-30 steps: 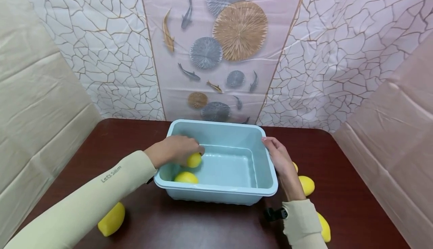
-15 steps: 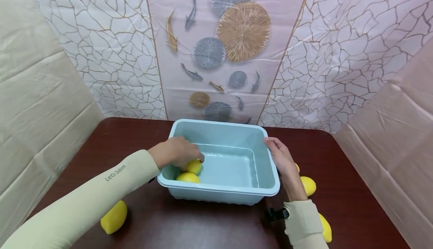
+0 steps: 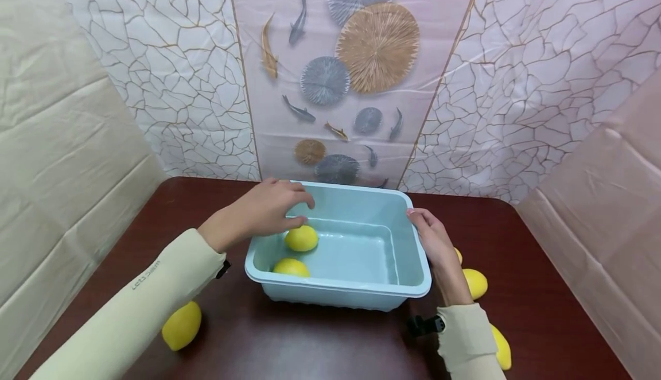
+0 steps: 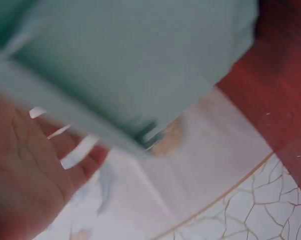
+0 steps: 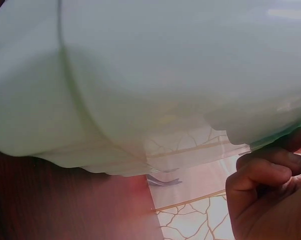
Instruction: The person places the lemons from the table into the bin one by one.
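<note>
A light blue plastic basin [image 3: 341, 289] stands in the middle of the table. Two yellow lemons lie at its left side: one lemon [image 3: 302, 238] farther back, another lemon [image 3: 291, 267] by the front wall. My left hand [image 3: 263, 208] hovers over the left rim with nothing in its grasp, fingers spread and slightly bent, just above the farther lemon. In the left wrist view, that hand [image 4: 35, 170] shows beside the basin's outer wall. At the right rim, my right hand [image 3: 434, 242] grips the basin, thumb over the edge; its curled fingers [image 5: 263, 175] sit under the rim in the right wrist view.
A lemon [image 3: 182, 326] lies on the dark red table [image 3: 330, 345] near my left forearm. To the right are several more, including one lemon [image 3: 475, 283] beside my right wrist and another [image 3: 501, 346] nearer. A patterned cloth [image 3: 330, 127] hangs behind.
My left hand has let go of a lemon inside the basin and risen up and back to the left rim. The right hand keeps its grip on the basin.
</note>
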Demonstrator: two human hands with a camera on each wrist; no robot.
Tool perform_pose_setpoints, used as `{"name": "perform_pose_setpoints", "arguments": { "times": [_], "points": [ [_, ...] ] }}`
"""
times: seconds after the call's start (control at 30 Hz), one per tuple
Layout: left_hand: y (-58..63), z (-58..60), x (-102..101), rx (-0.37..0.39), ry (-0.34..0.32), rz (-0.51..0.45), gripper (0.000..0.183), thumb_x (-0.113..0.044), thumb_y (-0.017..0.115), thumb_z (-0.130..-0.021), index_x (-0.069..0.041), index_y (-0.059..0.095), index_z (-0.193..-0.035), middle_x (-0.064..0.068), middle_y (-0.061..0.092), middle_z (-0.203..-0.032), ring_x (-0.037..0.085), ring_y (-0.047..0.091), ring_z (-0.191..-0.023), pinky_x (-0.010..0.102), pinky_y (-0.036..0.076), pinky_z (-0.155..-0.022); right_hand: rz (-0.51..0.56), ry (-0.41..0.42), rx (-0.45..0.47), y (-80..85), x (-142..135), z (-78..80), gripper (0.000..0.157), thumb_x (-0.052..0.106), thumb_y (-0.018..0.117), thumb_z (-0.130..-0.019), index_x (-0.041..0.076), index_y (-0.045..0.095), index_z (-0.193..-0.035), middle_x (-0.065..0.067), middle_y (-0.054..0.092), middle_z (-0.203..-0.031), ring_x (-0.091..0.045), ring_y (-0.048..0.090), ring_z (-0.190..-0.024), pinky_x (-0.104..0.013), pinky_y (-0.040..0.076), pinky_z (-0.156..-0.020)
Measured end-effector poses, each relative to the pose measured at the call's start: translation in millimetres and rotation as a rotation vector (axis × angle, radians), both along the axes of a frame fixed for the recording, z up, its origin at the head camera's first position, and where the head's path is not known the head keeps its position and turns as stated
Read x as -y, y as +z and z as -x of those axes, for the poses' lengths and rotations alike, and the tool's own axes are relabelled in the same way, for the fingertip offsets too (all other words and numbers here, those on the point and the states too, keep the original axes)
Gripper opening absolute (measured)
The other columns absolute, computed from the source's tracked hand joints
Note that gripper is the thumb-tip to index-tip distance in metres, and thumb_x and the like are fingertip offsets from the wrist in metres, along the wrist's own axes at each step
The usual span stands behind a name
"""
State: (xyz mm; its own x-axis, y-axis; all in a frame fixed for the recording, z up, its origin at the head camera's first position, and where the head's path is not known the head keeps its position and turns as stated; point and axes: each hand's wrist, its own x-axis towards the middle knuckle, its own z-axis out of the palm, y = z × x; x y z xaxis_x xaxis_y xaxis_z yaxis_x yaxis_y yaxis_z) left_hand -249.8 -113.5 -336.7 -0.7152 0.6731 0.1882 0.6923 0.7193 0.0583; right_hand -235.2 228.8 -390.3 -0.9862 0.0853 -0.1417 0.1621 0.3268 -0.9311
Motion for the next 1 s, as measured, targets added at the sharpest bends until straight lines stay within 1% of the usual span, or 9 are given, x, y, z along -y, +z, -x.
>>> {"name": "perform_pose_setpoints", "arguments": {
  "times": [0.1,0.17,0.3,0.4,0.5,0.67,0.8,0.87,1.0],
  "points": [
    [9.5,-10.3,7,-0.045,0.075,-0.091,0.029,-0.034,0.069,-0.091,-0.022,0.068,-0.118,0.0,0.063,-0.12,0.023,0.059,-0.111,0.05,0.045,-0.091,-0.01,0.002,-0.001,0.4,-2,1.1,0.056,0.052,0.043,-0.103,0.009,0.047,-0.138,-0.016,0.053,-0.128,-0.016,0.058,-0.093,-0.024,0.053,-0.074],
    [11.8,-17.1,10,-0.028,0.137,-0.177,0.039,-0.034,0.07,-0.091,-0.017,0.064,-0.126,0.005,0.061,-0.125,0.025,0.057,-0.114,0.05,0.046,-0.094,-0.007,0.003,0.005,-0.4,-2,1.5,0.056,0.051,0.042,-0.103,0.009,0.046,-0.139,-0.015,0.053,-0.127,-0.015,0.057,-0.094,-0.024,0.052,-0.074],
    [6.3,-28.1,15,0.079,0.274,-0.381,0.055,-0.032,0.069,-0.092,-0.011,0.05,-0.139,0.01,0.055,-0.135,0.028,0.052,-0.12,0.049,0.046,-0.099,-0.005,-0.004,0.012,-2.3,-2,0.7,0.055,0.049,0.041,-0.104,0.009,0.047,-0.14,-0.014,0.053,-0.126,-0.014,0.056,-0.093,-0.023,0.051,-0.073],
    [-1.6,-34.6,20,0.168,0.368,-0.532,0.057,-0.031,0.068,-0.093,-0.01,0.046,-0.142,0.011,0.054,-0.134,0.027,0.054,-0.119,0.048,0.047,-0.098,-0.002,-0.003,0.016,-2.2,-1,0.4,0.056,0.05,0.041,-0.103,0.009,0.047,-0.14,-0.014,0.053,-0.126,-0.014,0.057,-0.093,-0.024,0.051,-0.073],
    [-8.2,-39.3,25,0.233,0.438,-0.64,0.059,-0.032,0.067,-0.094,-0.008,0.045,-0.142,0.012,0.055,-0.13,0.028,0.057,-0.116,0.049,0.049,-0.095,-0.001,0.005,0.014,0.4,1,1.6,0.058,0.053,0.042,-0.102,0.009,0.046,-0.14,-0.014,0.053,-0.127,-0.015,0.057,-0.094,-0.024,0.051,-0.074],
    [-14.8,-37.1,26,0.296,0.51,-0.726,0.059,-0.035,0.064,-0.096,-0.007,0.044,-0.143,0.013,0.057,-0.128,0.029,0.06,-0.113,0.05,0.05,-0.094,0.002,0.007,0.007,6.0,-1,3.2,0.058,0.053,0.042,-0.102,0.009,0.046,-0.139,-0.014,0.053,-0.126,-0.015,0.057,-0.094,-0.024,0.052,-0.075],
    [-21.8,-32.2,26,0.342,0.564,-0.778,0.053,-0.035,0.055,-0.101,-0.005,0.045,-0.143,0.014,0.058,-0.127,0.029,0.06,-0.109,0.047,0.049,-0.092,-0.004,0.013,0.012,6.2,-2,3.0,0.059,0.054,0.041,-0.102,0.009,0.046,-0.14,-0.014,0.053,-0.124,-0.015,0.058,-0.092,-0.025,0.053,-0.074],
    [-26.7,-31.2,27,0.384,0.59,-0.824,0.05,-0.034,0.05,-0.103,-0.004,0.046,-0.143,0.015,0.058,-0.127,0.029,0.059,-0.11,0.047,0.049,-0.093,-0.005,0.014,0.015,4.6,-2,2.6,0.059,0.054,0.041,-0.102,0.009,0.045,-0.14,-0.015,0.053,-0.125,-0.015,0.058,-0.093,-0.025,0.053,-0.074],
    [-36.2,-29.8,32,0.514,0.607,-0.926,0.049,-0.032,0.045,-0.105,-0.002,0.048,-0.143,0.018,0.057,-0.132,0.031,0.057,-0.114,0.047,0.049,-0.097,-0.007,0.009,0.021,1.0,0,2.4,0.059,0.054,0.041,-0.102,0.009,0.046,-0.14,-0.015,0.052,-0.128,-0.015,0.058,-0.094,-0.024,0.052,-0.074]
  ]
}}
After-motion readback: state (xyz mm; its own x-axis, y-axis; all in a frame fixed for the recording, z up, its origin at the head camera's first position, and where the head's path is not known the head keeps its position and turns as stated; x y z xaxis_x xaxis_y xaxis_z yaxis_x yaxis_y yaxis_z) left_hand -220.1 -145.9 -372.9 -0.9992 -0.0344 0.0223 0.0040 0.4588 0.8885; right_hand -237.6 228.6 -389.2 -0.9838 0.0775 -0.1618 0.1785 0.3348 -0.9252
